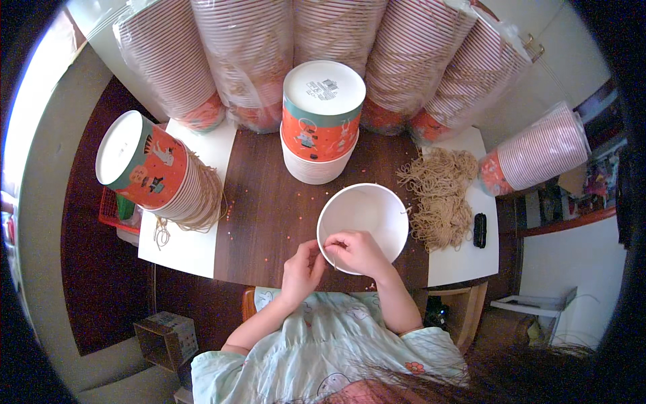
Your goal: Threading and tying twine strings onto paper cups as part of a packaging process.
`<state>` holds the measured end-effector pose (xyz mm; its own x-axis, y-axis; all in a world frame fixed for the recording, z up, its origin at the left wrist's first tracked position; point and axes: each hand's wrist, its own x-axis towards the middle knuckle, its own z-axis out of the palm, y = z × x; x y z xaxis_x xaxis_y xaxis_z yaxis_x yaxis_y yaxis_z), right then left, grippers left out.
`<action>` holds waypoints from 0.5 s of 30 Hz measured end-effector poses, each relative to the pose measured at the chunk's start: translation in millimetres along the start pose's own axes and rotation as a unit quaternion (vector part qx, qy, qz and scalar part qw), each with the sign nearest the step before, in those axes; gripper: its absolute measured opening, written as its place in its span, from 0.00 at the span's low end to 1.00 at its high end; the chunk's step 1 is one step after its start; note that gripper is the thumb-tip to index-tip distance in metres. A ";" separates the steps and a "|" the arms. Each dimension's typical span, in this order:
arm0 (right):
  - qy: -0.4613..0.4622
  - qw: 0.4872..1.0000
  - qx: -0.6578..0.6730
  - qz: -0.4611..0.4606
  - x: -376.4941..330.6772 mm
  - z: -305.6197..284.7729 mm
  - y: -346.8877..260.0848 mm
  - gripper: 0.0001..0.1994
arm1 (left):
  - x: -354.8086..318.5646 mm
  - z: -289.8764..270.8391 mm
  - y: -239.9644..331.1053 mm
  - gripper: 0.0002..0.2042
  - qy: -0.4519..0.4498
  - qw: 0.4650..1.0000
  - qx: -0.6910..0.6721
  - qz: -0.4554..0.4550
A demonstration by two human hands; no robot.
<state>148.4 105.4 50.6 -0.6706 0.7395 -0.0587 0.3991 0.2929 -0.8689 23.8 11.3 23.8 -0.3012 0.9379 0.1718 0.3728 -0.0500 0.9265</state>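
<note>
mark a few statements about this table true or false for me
1. The left hand and right hand are both at the white bucket's rim. True.
2. The twine pile lies left of that bucket. False: it lies to its right.
3. The middle stack stands upside down, base up. True.
4. The black object lies on the table's brown part. False: it lies on the white part at right.
5. The tall back stacks are wrapped in clear plastic. True.
</note>
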 end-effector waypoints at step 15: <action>-0.068 0.997 0.040 0.010 7.5 -12.1 2.5 0.14 | 13.9 -3.4 -17.6 0.06 -0.033 0.997 0.074 0.002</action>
<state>151.9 119.0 54.0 -0.7445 0.6533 -0.1376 0.3652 0.2260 -0.9031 10.1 24.0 11.0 -0.2433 0.9585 0.1484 0.4999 -0.0072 0.8661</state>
